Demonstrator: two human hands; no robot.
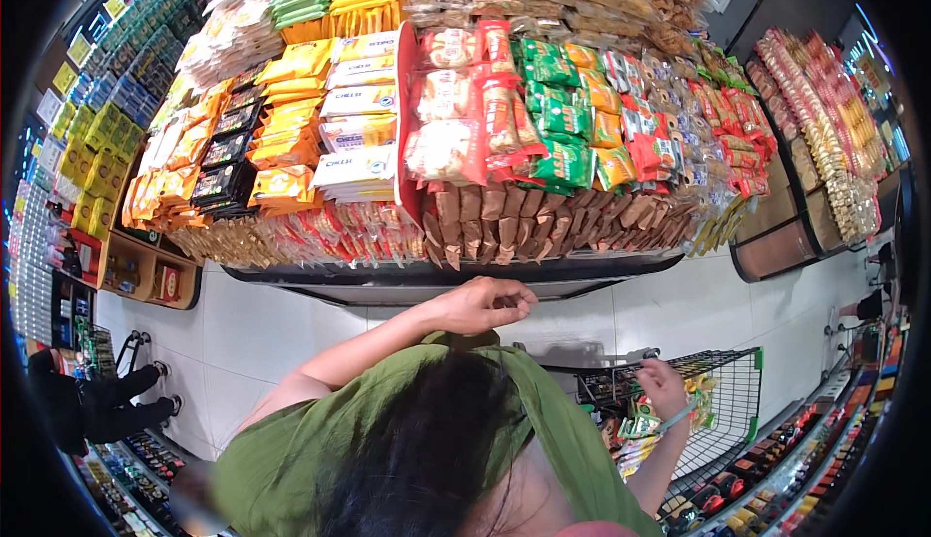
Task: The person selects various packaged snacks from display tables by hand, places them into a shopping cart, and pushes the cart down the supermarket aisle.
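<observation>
My left hand (480, 304) is in front of my chest, its fingers curled loosely, with nothing seen in it. It is near the black front edge of a display piled with packaged snacks. My right hand (663, 386), with a band at the wrist, is over a wire shopping cart (727, 399) that holds several snack packets (640, 426); its fingers are bent and nothing shows in them. On the display lie white packets (356, 166), orange packets (284, 184), black packets (222, 181), red-and-clear bags (444, 152), green packets (560, 166) and brown-wrapped bars (502, 224).
A red divider (406, 122) splits the display. Another snack stand (778, 246) is at the right, a wooden shelf unit (193, 282) at the left. A person in dark clothes (109, 402) stands at the lower left beside another cart. Stocked shelves (771, 493) run behind my cart.
</observation>
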